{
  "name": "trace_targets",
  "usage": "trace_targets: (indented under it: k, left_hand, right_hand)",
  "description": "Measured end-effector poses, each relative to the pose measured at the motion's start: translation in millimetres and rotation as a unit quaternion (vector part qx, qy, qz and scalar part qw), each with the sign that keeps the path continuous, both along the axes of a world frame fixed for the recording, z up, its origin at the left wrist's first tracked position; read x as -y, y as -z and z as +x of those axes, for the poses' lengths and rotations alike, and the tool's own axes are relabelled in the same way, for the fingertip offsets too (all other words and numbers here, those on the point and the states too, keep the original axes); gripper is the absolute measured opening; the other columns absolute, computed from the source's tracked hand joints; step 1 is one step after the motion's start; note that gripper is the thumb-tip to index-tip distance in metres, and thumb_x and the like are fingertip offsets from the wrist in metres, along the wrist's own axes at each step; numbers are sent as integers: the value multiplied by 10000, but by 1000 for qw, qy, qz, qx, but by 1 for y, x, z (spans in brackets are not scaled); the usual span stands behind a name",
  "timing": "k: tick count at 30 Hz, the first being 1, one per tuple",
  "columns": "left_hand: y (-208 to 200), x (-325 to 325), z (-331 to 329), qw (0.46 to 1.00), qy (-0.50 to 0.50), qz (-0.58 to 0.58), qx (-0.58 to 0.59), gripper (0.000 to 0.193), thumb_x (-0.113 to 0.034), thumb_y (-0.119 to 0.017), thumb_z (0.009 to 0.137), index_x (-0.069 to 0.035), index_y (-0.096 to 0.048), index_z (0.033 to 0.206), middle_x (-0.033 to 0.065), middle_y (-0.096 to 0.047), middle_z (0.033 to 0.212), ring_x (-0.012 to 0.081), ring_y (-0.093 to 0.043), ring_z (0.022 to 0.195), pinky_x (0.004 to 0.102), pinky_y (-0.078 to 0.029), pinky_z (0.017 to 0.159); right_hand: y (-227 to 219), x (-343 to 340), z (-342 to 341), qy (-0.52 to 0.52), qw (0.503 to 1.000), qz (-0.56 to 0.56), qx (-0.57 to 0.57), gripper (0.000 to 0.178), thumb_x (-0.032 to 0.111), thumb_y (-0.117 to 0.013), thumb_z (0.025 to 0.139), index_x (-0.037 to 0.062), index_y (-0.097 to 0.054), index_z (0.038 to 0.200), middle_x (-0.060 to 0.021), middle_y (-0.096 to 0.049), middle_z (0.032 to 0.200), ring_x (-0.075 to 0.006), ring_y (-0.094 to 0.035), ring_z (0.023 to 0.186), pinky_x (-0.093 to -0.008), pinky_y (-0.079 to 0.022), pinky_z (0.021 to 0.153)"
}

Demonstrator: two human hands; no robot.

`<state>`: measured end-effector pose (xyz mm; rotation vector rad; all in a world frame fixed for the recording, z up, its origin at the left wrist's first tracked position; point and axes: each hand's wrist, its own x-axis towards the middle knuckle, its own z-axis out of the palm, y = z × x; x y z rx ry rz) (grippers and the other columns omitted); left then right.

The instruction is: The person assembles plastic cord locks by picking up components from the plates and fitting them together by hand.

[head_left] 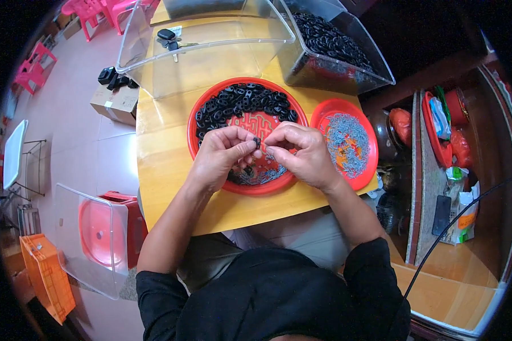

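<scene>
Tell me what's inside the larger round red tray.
The round red tray holds black oval pieces, mostly along its far side, and grey pin-like pieces near its front. The left hand and right hand hide whatever lies beneath.

Two hands [215, 158] — two red tabletop trays [371, 139] — one orange crate [50, 281].

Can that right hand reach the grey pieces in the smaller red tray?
Probably yes: the right hand is close beside that tray, and nothing appears to cover its grey pieces.
</scene>
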<state>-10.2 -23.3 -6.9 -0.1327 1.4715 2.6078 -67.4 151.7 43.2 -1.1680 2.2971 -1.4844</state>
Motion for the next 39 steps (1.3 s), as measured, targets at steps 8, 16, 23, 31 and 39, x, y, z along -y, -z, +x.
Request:
trace_targets:
  k: [8,16,23,31,39]
  left_hand:
    - [-6,-3,3,1000,2,-25,-10,68,-112,-596,838,-44,-590,836,35,-632,696,40,-531,546,148,-397,472]
    - [-6,-2,4,1000,7,-24,-16,81,-115,-598,838,-34,-589,834,37,-631,706,43,-539,569,148,-408,494]
    - [-11,-3,5,999,9,-36,-28,87,-108,-590,841,-22,-591,824,39,-629,703,49,-543,570,154,-415,499]
    - [-7,-1,4,999,9,-44,-23,81,-117,-598,835,-37,-585,831,31,-625,689,49,-541,550,157,-419,489]
    - [-13,-2,6,998,15,-48,-25,76,-77,-571,849,-6,-580,823,55,-623,699,74,-561,585,184,-450,525]
  right_hand:
    - [1,1,3,-9,999,-4,-31,101,-73,-589,722,-32,-614,811,-75,-594,769,-111,-579,695,-215,-465,588]
    - [4,2,5,8,1000,-15,-1,97,-87,-590,725,-31,-597,804,-65,-584,779,-102,-581,711,-212,-480,608]
    - [3,3,6,7,1000,-4,-18,95,-82,-597,728,-24,-579,802,-60,-577,776,-97,-583,699,-216,-489,612]
    - [1,4,9,32,998,-29,-43,95,-51,-612,701,7,-551,745,-80,-567,695,-162,-576,648,-281,-459,592]
    - [2,3,9,21,998,-30,-46,103,-54,-612,693,8,-549,747,-89,-568,700,-177,-583,654,-290,-463,601]
